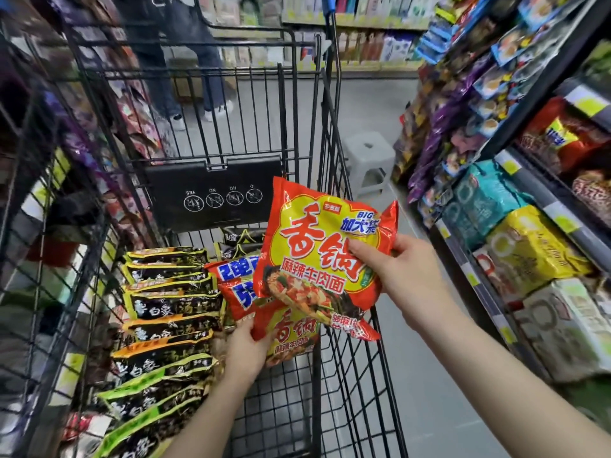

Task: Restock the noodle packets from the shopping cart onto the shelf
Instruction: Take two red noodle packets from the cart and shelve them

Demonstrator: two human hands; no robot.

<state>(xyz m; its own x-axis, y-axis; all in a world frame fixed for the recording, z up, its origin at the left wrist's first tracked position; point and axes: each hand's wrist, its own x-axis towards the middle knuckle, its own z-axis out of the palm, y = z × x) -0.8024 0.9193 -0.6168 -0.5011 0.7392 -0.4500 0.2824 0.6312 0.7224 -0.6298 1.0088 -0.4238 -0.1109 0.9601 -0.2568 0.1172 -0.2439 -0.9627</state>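
Right hand: holds a red-and-yellow packet above the cart's right rim, fingers clamped on its right edge, thumb on the printed front.
Left hand: down inside the cart, fingers curled round a second red packet, gripping its lower left corner.
Second red packet: partly hidden under the raised one, tilted, low in the cart.
Cart: black wire, between the arms; its folded seat flap stands at the far end.
Black packets: a long overlapping row along the cart's left side, yellow and green edges showing.
Red-and-blue packet: beside the black row, just behind the left hand's packet.
Shelf: to the right of the cart, stocked with yellow, teal and white multipacks.
Stool: grey, on the aisle floor beyond the cart.
Person: standing past the cart's far end, only legs and shoes seen.
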